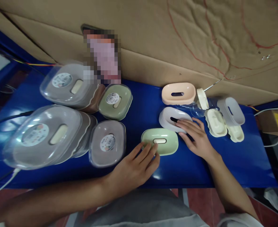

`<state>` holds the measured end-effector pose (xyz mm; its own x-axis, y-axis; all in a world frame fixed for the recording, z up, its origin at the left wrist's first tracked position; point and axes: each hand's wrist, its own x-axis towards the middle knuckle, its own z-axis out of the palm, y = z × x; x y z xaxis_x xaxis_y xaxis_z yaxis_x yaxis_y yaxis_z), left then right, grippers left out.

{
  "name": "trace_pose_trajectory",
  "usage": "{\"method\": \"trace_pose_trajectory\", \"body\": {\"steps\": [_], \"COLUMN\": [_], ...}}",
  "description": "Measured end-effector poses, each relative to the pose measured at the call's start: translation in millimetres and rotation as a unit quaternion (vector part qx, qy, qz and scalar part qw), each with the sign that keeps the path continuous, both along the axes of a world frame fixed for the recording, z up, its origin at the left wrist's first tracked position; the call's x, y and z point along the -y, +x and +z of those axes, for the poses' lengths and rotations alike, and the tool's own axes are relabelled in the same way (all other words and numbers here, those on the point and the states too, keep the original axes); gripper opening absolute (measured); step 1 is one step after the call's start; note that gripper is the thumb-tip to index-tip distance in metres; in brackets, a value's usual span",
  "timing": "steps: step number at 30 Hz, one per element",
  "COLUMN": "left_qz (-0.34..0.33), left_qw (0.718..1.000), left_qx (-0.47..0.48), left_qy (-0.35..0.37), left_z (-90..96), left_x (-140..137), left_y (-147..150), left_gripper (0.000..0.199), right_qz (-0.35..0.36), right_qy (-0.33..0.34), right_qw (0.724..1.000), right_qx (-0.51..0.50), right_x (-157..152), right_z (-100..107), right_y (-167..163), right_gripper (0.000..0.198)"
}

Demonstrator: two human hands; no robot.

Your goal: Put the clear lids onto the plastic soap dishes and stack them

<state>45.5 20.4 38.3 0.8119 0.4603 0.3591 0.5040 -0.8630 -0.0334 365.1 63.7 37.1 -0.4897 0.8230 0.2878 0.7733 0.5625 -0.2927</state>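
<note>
A: Where are the hands?

B: The left hand (135, 165) lies open, fingers spread, fingertips touching the near edge of the pale green oval plastic soap-dish tray (159, 141) on the blue table (143, 107). The right hand (195, 137) rests flat, fingers extended onto the white oval plastic tray (170, 116) just behind the green one.

A: Any readable labels?

B: The clear-lidded soap boxes (108, 143) at the left carry round stickers, too blurred to read. A peach oval plastic tray (178, 93) sits further back, with cream plastic inserts (216, 122) to the right.
</note>
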Motion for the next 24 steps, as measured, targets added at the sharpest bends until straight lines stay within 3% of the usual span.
{"method": "trace_pose_trajectory", "body": {"steps": [7, 10, 13, 17, 21, 24], "left_qz": [-0.004, -0.013, -0.016, -0.020, -0.027, -0.031], "left_qw": [0.999, 0.999, 0.999, 0.998, 0.998, 0.998], "left_qx": [0.004, 0.011, 0.012, 0.013, 0.011, 0.006], "left_qy": [-0.041, -0.043, -0.047, -0.053, -0.062, -0.063], "left_z": [0.5, 1.4, 0.4, -3.3, -5.9, -6.0], "left_x": [0.8, -0.2, -1.0, -2.0, -2.8, -3.5], "left_y": [0.9, 0.9, 1.0, -0.2, -1.3, -1.0], "left_gripper": [0.016, 0.018, 0.027, 0.033, 0.036, 0.036], "right_qz": [-0.018, -0.026, -0.100, -0.248, -0.297, -0.311], "right_qy": [0.012, 0.008, 0.036, 0.103, 0.075, 0.073], "right_qw": [0.999, 0.999, 0.994, 0.963, 0.952, 0.947], "right_qx": [0.035, 0.036, 0.000, -0.028, 0.019, 0.028], "right_x": [-1.3, -4.2, -8.6, -17.2, -26.1, -29.8], "right_z": [1.9, -0.1, -2.8, -12.7, -26.9, -30.7], "right_y": [6.0, 8.1, 13.6, 26.3, 37.4, 42.0], "right_gripper": [0.039, 0.034, 0.031, 0.036, 0.052, 0.051]}}
